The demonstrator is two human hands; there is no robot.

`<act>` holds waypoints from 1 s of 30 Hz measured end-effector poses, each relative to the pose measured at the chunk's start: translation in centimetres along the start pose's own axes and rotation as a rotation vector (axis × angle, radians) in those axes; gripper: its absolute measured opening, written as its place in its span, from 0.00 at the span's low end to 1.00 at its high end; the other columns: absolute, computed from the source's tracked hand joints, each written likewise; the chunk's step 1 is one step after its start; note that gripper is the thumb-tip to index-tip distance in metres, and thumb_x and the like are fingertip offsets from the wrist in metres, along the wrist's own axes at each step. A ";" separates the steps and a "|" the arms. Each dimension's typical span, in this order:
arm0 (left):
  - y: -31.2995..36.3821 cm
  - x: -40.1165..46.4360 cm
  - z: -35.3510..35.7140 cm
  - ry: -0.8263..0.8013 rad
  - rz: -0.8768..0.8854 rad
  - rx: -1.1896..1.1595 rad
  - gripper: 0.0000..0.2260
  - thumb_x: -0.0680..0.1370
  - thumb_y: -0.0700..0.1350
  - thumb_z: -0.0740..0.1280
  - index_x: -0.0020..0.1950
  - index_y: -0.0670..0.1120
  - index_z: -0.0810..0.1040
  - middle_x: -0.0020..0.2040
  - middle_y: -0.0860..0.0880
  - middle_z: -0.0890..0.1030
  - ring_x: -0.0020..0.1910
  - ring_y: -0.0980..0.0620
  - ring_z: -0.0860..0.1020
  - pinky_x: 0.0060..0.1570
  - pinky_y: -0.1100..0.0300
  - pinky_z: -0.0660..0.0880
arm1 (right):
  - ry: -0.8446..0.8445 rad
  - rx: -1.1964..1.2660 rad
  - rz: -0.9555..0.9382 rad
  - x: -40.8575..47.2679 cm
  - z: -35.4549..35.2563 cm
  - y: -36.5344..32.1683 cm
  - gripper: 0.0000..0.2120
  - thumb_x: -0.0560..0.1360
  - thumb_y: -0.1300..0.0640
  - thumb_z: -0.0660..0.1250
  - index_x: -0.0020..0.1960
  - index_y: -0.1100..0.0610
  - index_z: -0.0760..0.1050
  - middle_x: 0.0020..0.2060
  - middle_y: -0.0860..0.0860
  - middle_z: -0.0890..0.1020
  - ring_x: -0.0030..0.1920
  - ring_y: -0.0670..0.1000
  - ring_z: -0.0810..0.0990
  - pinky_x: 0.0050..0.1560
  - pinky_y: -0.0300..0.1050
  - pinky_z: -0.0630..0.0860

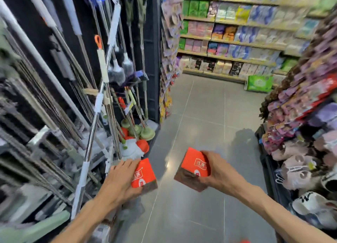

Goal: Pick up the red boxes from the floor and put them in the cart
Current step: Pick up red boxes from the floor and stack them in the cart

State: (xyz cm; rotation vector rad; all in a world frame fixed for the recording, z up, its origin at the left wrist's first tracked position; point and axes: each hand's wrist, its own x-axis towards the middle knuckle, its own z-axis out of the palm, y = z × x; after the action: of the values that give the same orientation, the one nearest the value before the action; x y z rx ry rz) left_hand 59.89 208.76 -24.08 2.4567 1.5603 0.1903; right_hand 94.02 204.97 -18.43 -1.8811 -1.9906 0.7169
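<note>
Your left hand (121, 177) grips a red box (144, 175) from its left side, fingers spread over the top face and thumb curled beneath. Your right hand (217, 171) grips a second red box (194, 167) from its right side, fingers wrapped round the far edge and thumb along the near one. Both boxes are held clear of the grey tiled floor (200, 115), tilted, with a dark lower band showing, and stand apart from each other at the near centre of the aisle. The cart cannot be made out.

To your left, a dark rack carries mops (133, 147) and long metal handles (94, 126), with green and orange plungers (145, 133) at its foot. To your right, a shelf holds slippers (299, 171) and small packets. At the far end, shelves (233, 42) are stocked with soft packs, and a green pack (259, 83) stands on the floor before them. The picture is blurred at the edges.
</note>
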 end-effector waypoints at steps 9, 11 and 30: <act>2.7 -4.9 -10.8 0.164 -0.127 -0.067 0.39 0.66 0.65 0.65 0.74 0.51 0.63 0.58 0.54 0.70 0.57 0.52 0.69 0.58 0.54 0.71 | -0.011 -0.140 -0.237 -1.3 -8.6 -8.6 0.38 0.62 0.31 0.64 0.68 0.47 0.66 0.56 0.46 0.77 0.55 0.50 0.77 0.54 0.49 0.76; 3.2 -6.8 -11.5 0.193 -0.175 -0.072 0.39 0.66 0.65 0.66 0.75 0.53 0.61 0.60 0.55 0.70 0.57 0.54 0.68 0.57 0.57 0.71 | -0.046 -0.209 -0.301 -0.9 -8.6 -9.6 0.37 0.66 0.32 0.67 0.69 0.48 0.65 0.58 0.47 0.76 0.55 0.49 0.76 0.55 0.47 0.75; 15.7 -56.7 -13.7 0.554 -1.336 0.083 0.42 0.67 0.69 0.67 0.75 0.50 0.61 0.66 0.49 0.71 0.63 0.46 0.72 0.58 0.49 0.72 | -0.513 -0.286 -1.334 -18.7 10.2 -39.5 0.41 0.65 0.28 0.66 0.71 0.48 0.65 0.61 0.47 0.76 0.61 0.51 0.76 0.59 0.50 0.74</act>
State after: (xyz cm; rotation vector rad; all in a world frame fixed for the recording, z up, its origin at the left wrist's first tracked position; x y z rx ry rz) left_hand 46.38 152.71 -6.15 0.9358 3.0380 0.5555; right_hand 57.22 184.48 -3.04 -0.0874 -3.0642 0.4819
